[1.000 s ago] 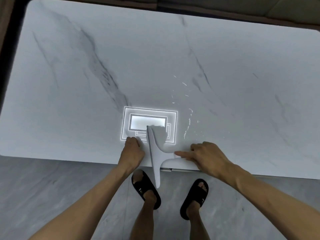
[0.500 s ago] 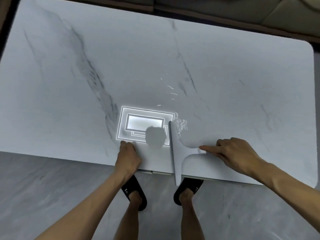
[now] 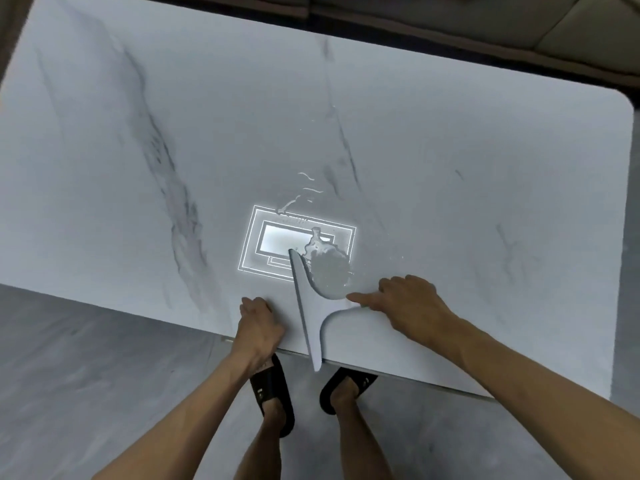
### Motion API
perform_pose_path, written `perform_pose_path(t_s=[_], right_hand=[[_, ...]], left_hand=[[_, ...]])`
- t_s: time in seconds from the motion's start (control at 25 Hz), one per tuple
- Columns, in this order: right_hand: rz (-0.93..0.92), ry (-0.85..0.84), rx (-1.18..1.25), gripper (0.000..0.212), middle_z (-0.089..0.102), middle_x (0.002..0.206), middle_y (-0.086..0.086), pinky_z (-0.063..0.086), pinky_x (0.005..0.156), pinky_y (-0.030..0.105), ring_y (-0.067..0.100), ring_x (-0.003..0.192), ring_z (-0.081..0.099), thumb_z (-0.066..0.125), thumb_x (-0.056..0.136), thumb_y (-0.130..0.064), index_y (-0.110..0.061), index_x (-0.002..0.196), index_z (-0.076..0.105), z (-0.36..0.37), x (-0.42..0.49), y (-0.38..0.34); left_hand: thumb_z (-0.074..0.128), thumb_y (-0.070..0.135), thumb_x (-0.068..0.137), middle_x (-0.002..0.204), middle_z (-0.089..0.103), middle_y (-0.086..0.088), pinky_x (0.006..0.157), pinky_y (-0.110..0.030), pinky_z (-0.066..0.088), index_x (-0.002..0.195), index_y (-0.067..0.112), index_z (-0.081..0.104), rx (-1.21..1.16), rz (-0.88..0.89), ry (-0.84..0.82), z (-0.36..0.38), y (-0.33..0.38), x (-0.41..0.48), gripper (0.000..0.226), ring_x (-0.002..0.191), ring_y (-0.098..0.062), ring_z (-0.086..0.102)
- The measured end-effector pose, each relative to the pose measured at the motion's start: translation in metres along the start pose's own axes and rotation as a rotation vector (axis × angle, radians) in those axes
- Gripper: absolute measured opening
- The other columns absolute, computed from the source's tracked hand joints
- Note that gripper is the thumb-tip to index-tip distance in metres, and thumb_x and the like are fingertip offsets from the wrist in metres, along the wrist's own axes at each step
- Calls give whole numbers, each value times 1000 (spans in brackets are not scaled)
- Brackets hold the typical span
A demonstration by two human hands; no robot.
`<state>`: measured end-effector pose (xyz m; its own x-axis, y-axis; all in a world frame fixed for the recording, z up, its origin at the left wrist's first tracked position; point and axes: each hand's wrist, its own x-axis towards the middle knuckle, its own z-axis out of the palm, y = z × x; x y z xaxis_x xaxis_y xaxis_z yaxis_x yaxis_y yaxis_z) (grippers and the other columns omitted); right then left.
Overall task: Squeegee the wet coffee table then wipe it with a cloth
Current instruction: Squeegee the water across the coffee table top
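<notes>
white T-shaped plastic squeegee (image 3: pixel 305 306) in right grip (image 3: pixel 408 303) shifted back left on white marble desk (image 3: pixel 450 161); water scattered earlier now pooled as clear puddle (image 3: pixel 329 271) right of it.

One counter (image 3: pixel 450 168). One squeegee (image 3: pixel 306 313) at 6 o'clock. Two hands: left hand (image 3: pixel 259 323), right hand (image 3: pixel 412 303). One puddle (image 3: pixel 329 271), perhaps some stray streaks beyond. Two sandals: left sandal (image 3: pixel 273 393), right sandal (image 3: pixel 349 384).

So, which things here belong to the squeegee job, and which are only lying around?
Part of the job: squeegee; right hand gripping its handle; water puddle beside the blade; coffee table; left hand resting near its edge.
Just around: black slippers; sofa; floor; lamp reflection on the tabletop.
</notes>
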<state>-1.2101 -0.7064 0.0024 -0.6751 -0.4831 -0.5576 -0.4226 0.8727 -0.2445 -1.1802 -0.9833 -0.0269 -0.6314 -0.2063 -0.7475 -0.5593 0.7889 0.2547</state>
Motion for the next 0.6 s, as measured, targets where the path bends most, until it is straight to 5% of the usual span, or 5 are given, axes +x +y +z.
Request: perform_pose_path(t_s=[0.32, 0.44, 0.6], right_hand=[[76, 231, -74, 61, 43, 60, -6, 27, 44, 25, 15, 48, 38, 78, 75, -13, -47, 123, 60, -26, -76, 83], [-24, 108, 10, 60, 59, 82, 2, 41, 56, 31, 26, 71, 58, 59, 90, -13, -54, 133, 44, -16, -61, 52], [-103, -14, 93, 79, 52, 98, 2, 44, 69, 33, 26, 89, 52, 40, 91, 1, -59, 139, 25, 4, -20, -6]], left_hand=[[56, 17, 86, 150, 20, -25, 111, -51, 29, 140, 2, 37, 14, -202, -107, 6, 33, 14, 59, 136, -47, 27], [54, 17, 88, 151, 19, -26, 111, -50, 29, 141, 2, 35, 40, -196, -117, 6, 34, 15, 58, 136, -47, 26], [52, 13, 88, 149, 23, -27, 108, -50, 33, 139, -1, 36, 60, -173, -131, 4, 35, 14, 55, 134, -48, 31]])
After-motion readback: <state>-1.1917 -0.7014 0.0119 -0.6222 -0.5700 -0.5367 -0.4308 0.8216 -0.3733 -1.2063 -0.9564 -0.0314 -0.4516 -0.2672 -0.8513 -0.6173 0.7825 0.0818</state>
